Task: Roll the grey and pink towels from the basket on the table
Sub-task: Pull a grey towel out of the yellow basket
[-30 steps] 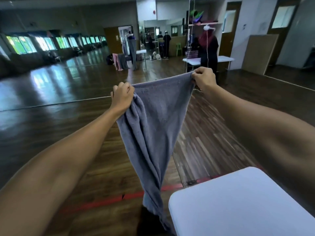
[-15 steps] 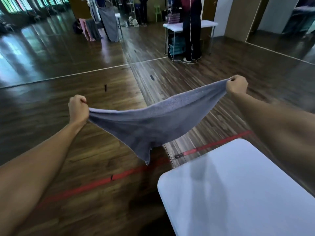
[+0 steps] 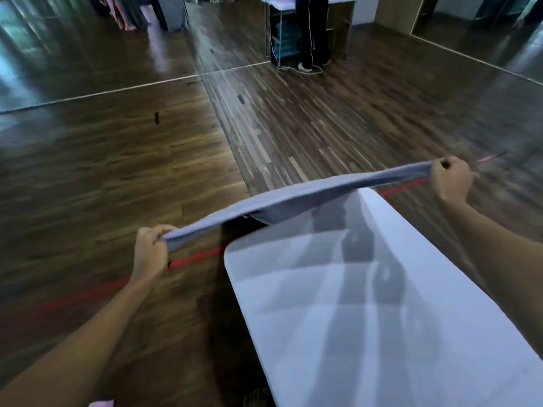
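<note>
A grey towel (image 3: pixel 293 198) is stretched taut between my two hands, almost flat and level. My left hand (image 3: pixel 151 251) grips one end, out over the floor to the left of the white table (image 3: pixel 382 318). The other end is gripped by my right hand (image 3: pixel 451 180), beyond the table's far right corner. The towel's middle hangs just above the table's far edge, and a short fold droops under it. A scrap of pink cloth (image 3: pixel 101 403) shows at the bottom edge. No basket is in view.
Dark wooden floor with a red tape line (image 3: pixel 194 259) surrounds the table. A person (image 3: pixel 311 30) stands at another white table far back, with cables on the floor there. Cloths hang at the far left back.
My hands have spread wider and dropped, pulling the towel from a hanging drape into a flat band. It has moved right and now sits over the table's far edge. My view tilted down.
</note>
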`<state>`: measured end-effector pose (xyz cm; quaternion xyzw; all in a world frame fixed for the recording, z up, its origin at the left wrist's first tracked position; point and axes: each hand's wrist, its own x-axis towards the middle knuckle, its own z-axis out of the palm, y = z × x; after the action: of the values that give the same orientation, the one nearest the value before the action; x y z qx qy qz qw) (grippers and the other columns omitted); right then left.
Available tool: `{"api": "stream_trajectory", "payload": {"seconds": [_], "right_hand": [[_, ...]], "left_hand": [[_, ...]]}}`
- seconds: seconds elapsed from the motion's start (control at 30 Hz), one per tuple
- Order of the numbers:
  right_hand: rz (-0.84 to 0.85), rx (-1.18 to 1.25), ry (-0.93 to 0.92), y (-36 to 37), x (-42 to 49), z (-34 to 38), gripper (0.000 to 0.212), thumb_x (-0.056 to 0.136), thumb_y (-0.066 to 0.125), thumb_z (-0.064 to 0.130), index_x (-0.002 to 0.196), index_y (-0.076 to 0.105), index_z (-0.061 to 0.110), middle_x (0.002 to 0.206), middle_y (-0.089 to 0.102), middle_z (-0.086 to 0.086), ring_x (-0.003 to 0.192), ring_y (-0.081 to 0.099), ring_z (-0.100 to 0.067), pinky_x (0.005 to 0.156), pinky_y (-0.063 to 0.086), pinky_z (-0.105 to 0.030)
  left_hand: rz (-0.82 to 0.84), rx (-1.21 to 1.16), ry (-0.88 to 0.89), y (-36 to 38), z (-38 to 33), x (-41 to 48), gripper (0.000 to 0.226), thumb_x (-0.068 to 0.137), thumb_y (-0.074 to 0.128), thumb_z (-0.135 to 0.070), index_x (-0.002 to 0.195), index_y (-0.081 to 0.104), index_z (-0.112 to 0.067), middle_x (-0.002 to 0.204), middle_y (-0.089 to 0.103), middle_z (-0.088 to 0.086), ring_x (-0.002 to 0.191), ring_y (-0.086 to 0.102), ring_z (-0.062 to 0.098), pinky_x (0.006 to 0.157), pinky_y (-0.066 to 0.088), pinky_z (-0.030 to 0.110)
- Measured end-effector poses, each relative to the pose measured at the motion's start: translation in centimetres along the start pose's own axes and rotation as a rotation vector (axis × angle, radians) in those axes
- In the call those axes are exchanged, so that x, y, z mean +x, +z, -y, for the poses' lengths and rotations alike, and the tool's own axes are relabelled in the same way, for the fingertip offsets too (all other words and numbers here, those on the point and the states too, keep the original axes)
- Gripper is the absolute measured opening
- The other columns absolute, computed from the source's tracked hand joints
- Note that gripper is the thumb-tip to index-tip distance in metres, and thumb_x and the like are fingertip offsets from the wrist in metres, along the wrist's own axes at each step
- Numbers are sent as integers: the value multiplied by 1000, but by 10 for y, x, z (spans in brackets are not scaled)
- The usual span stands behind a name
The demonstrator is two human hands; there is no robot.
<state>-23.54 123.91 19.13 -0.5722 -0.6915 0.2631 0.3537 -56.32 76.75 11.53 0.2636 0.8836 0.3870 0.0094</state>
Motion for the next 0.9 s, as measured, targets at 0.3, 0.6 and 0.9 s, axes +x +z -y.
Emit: {"api": "stream_trajectory", "payload": {"seconds": [0.3, 0.6, 0.9], "right_hand": [[215, -323, 11, -87, -88, -205, 37, 79, 48, 26, 77, 64, -7, 76, 61, -33, 76, 62, -45, 67, 45, -41], [489, -837, -206, -46, -130, -281, 33, 96, 46, 31, 114, 61, 7, 110, 60, -22, 98, 57, -45, 86, 45, -49], [376, -949, -293, 7, -122, -249, 55, 90, 51, 39, 134, 43, 6, 145, 33, -22, 137, 26, -40, 115, 9, -58]], "left_hand": [[264, 42, -102, 106, -24, -209, 32, 87, 49, 13, 78, 60, -15, 86, 47, 12, 77, 44, 10, 71, 36, 22], [381, 410, 149, 170, -12, -257, 31, 83, 42, -18, 94, 70, -9, 102, 62, 6, 87, 59, 28, 69, 49, 37], [216, 525, 222, 193, -28, -239, 41, 96, 35, -43, 111, 65, -19, 92, 67, -4, 88, 62, 19, 81, 42, 37]]}}
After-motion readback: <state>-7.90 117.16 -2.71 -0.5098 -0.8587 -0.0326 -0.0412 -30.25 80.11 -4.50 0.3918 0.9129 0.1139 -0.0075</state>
